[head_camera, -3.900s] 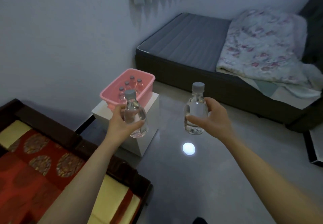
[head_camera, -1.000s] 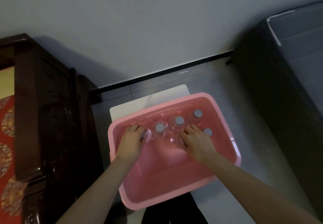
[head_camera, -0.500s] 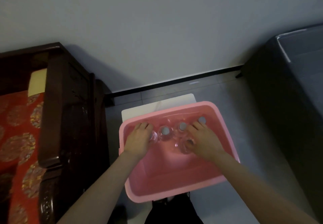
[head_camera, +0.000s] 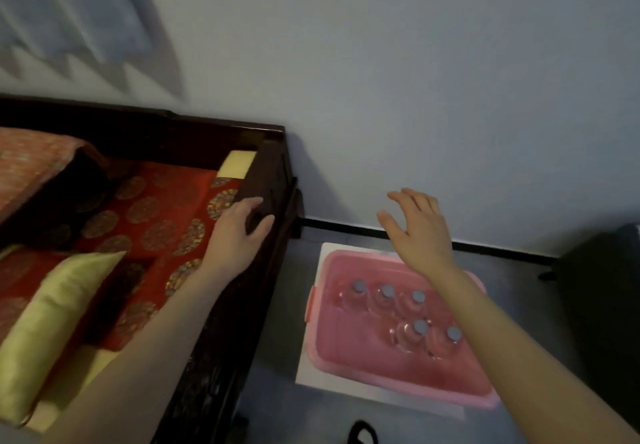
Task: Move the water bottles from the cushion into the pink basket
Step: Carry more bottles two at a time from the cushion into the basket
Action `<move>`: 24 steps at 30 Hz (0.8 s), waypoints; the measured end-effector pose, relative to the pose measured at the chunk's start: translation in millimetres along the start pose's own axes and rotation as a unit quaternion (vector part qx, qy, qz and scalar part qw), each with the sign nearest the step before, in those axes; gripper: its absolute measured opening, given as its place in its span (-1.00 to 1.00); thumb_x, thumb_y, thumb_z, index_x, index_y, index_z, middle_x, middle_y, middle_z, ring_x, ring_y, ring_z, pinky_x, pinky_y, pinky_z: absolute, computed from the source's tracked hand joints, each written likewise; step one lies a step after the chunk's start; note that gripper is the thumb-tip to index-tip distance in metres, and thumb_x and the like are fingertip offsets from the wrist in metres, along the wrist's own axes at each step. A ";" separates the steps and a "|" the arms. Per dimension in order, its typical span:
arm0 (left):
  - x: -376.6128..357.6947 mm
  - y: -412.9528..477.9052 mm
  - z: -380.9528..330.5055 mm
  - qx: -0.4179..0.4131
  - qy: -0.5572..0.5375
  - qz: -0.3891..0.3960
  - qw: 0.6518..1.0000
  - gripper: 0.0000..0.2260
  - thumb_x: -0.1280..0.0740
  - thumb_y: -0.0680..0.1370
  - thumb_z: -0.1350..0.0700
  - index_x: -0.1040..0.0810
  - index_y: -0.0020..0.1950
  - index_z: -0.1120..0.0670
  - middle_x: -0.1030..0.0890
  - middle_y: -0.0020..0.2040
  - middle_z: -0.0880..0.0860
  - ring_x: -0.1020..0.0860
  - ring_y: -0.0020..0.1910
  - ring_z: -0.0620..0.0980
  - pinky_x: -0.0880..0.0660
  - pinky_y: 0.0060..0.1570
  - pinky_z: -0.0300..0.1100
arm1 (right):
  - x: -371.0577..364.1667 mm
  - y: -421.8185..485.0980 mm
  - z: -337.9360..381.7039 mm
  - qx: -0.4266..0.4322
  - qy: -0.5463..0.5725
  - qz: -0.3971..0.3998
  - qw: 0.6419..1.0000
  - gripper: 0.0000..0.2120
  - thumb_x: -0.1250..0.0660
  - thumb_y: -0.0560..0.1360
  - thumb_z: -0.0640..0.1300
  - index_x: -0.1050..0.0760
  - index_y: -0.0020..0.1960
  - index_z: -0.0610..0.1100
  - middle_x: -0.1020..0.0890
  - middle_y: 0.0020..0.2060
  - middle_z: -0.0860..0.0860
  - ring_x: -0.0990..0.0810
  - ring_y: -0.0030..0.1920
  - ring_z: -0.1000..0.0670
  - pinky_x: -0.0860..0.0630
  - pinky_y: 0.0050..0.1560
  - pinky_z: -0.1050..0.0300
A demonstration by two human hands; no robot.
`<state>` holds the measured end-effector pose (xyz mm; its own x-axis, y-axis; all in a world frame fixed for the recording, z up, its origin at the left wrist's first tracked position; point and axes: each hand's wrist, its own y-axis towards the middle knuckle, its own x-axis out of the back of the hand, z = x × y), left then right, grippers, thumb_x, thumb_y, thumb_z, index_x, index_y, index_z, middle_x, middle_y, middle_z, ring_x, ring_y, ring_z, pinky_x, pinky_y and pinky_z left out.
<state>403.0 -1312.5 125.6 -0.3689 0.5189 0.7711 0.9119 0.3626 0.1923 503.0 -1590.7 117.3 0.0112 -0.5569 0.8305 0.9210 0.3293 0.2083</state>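
Note:
The pink basket (head_camera: 363, 367) sits on a white stand at lower right. Several clear water bottles with grey caps (head_camera: 384, 299) stand upright inside it, three in a back row and two nearer me. My right hand (head_camera: 417, 232) hovers above the basket's far edge, fingers spread, holding nothing. My left hand (head_camera: 239, 235) is open over the edge of the red patterned cushion (head_camera: 152, 221), beside the dark wooden armrest. No bottle shows on the visible part of the cushion.
A dark wooden sofa frame (head_camera: 270, 180) separates the cushion from the basket. A yellow pillow (head_camera: 52, 319) lies at lower left. The white stand (head_camera: 346, 388) stands on grey floor near the wall. A dark bed edge (head_camera: 602, 287) is at right.
Both hands have let go of the bottles and lifted out of the basket. My left hand has swung left over the sofa. The view has turned left toward the cushion.

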 end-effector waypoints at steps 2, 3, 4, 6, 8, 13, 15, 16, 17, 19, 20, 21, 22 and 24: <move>46.5 -14.8 18.7 0.033 0.000 -0.046 0.998 -0.62 -0.29 0.56 0.00 -0.43 0.35 0.11 -0.52 0.28 0.09 -0.44 0.29 0.08 -0.34 0.26 -0.06 | -3.9 5.8 41.3 0.041 -0.009 0.009 0.999 -0.36 0.01 0.47 0.28 -0.44 0.35 -0.10 -0.45 0.35 -0.09 -0.29 0.38 -0.11 -0.27 0.37 -0.06; 69.1 -22.9 28.2 0.044 0.006 -0.066 0.997 -0.60 -0.28 0.57 0.00 -0.41 0.37 0.11 -0.50 0.30 0.11 -0.42 0.31 0.09 -0.32 0.27 -0.05 | -7.0 7.1 63.2 0.060 -0.012 0.012 0.998 -0.35 0.02 0.47 0.28 -0.44 0.35 -0.10 -0.44 0.35 -0.10 -0.29 0.38 -0.13 -0.27 0.38 -0.07; 95.9 -35.1 41.1 0.053 0.015 -0.090 0.994 -0.58 -0.28 0.57 0.00 -0.40 0.38 0.12 -0.48 0.33 0.12 -0.40 0.33 0.09 -0.30 0.29 -0.05 | -12.5 7.1 90.3 0.087 -0.015 0.015 0.996 -0.35 0.02 0.48 0.28 -0.43 0.35 -0.10 -0.44 0.36 -0.11 -0.29 0.39 -0.13 -0.26 0.38 -0.09; 145.6 -63.4 72.1 0.074 0.036 -0.134 0.988 -0.55 -0.28 0.57 0.00 -0.35 0.43 0.13 -0.42 0.39 0.13 -0.35 0.38 0.09 -0.26 0.34 -0.05 | -25.2 2.6 147.2 0.138 -0.010 0.030 0.990 -0.38 -0.01 0.50 0.26 -0.41 0.37 -0.10 -0.41 0.38 -0.12 -0.28 0.40 -0.14 -0.25 0.39 -0.11; 198.7 -100.1 104.6 0.095 0.060 -0.151 0.982 -0.51 -0.25 0.58 -0.03 -0.27 0.48 0.08 -0.33 0.46 0.08 -0.25 0.45 0.06 -0.21 0.38 -0.04 | -44.0 -9.7 212.2 0.180 -0.007 0.038 0.983 -0.41 -0.03 0.51 0.24 -0.38 0.39 -0.07 -0.38 0.41 -0.09 -0.24 0.43 -0.12 -0.23 0.41 -0.13; 298.3 -187.6 175.6 0.156 0.100 -0.190 0.964 -0.50 -0.27 0.57 -0.03 -0.28 0.47 0.09 -0.34 0.45 0.11 -0.27 0.44 0.10 -0.24 0.39 0.01 | -95.2 -50.3 337.3 0.248 0.024 0.057 0.967 -0.47 -0.09 0.56 0.22 -0.34 0.42 -0.03 -0.34 0.44 -0.06 -0.18 0.47 -0.09 -0.15 0.46 -0.09; 342.7 -239.0 210.5 0.205 0.119 -0.195 0.952 -0.48 -0.30 0.56 -0.01 -0.29 0.47 0.12 -0.34 0.45 0.14 -0.28 0.44 0.11 -0.23 0.39 0.01 | -125.2 -78.6 396.5 0.288 0.040 0.085 0.953 -0.48 -0.09 0.57 0.22 -0.32 0.44 -0.01 -0.31 0.46 -0.05 -0.16 0.48 -0.08 -0.12 0.46 -0.08; 359.9 -259.9 224.8 0.222 0.126 -0.201 0.946 -0.47 -0.30 0.55 -0.01 -0.28 0.47 0.11 -0.32 0.46 0.14 -0.26 0.45 0.11 -0.23 0.40 0.01 | -137.5 -90.5 420.1 0.301 0.045 0.101 0.947 -0.49 -0.10 0.57 0.21 -0.31 0.44 0.00 -0.30 0.47 -0.04 -0.15 0.49 -0.07 -0.12 0.47 -0.10; 375.9 -279.3 237.8 0.241 0.126 -0.209 0.939 -0.47 -0.31 0.55 -0.01 -0.28 0.48 0.09 -0.30 0.48 0.13 -0.25 0.46 0.10 -0.23 0.40 0.02 | -149.0 -100.5 441.9 0.312 0.050 0.112 0.942 -0.49 -0.11 0.57 0.20 -0.31 0.44 0.00 -0.30 0.47 -0.04 -0.15 0.49 -0.07 -0.14 0.46 -0.13; 404.2 -314.7 262.4 0.275 0.132 -0.226 0.925 -0.46 -0.32 0.54 0.00 -0.27 0.48 0.09 -0.27 0.49 0.12 -0.25 0.46 0.11 -0.23 0.40 0.03 | -169.4 -120.5 483.8 0.341 0.060 0.122 0.930 -0.50 -0.13 0.57 0.18 -0.33 0.44 -0.02 -0.31 0.46 -0.06 -0.17 0.48 -0.09 -0.16 0.45 -0.17; 419.6 -332.1 274.7 0.291 0.137 -0.236 0.917 -0.46 -0.32 0.54 0.00 -0.27 0.48 0.09 -0.27 0.49 0.13 -0.24 0.46 0.12 -0.22 0.40 0.02 | -180.8 -130.5 506.8 0.357 0.061 0.131 0.923 -0.50 -0.13 0.57 0.18 -0.34 0.43 -0.03 -0.32 0.46 -0.07 -0.18 0.48 -0.10 -0.16 0.44 -0.18; 434.0 -346.7 286.9 0.306 0.141 -0.245 0.909 -0.45 -0.32 0.54 0.00 -0.27 0.48 0.10 -0.27 0.49 0.14 -0.24 0.46 0.12 -0.21 0.41 0.02 | -191.6 -137.9 529.0 0.368 0.062 0.143 0.917 -0.49 -0.14 0.57 0.18 -0.34 0.43 -0.03 -0.32 0.46 -0.08 -0.18 0.48 -0.10 -0.16 0.45 -0.19; 445.2 -357.3 298.2 0.316 0.143 -0.252 0.904 -0.46 -0.32 0.54 0.01 -0.27 0.48 0.11 -0.26 0.49 0.15 -0.24 0.46 0.13 -0.20 0.41 0.01 | -201.3 -142.5 547.8 0.376 0.062 0.152 0.912 -0.49 -0.14 0.57 0.17 -0.33 0.44 -0.03 -0.31 0.46 -0.08 -0.17 0.48 -0.10 -0.14 0.45 -0.18; 464.6 -370.9 315.0 0.330 0.143 -0.266 0.894 -0.46 -0.31 0.55 0.00 -0.26 0.48 0.11 -0.26 0.50 0.15 -0.23 0.47 0.13 -0.18 0.41 0.01 | -219.1 -147.9 580.6 0.391 0.057 0.159 0.905 -0.50 -0.16 0.57 0.16 -0.32 0.45 -0.03 -0.30 0.47 -0.07 -0.15 0.49 -0.10 -0.13 0.46 -0.18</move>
<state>-163.2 -962.1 221.4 -0.5714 -0.0472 0.8193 0.2818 0.9263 0.2499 138.2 -1074.6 204.6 0.3077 -0.3997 0.8635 0.3076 0.9005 0.3073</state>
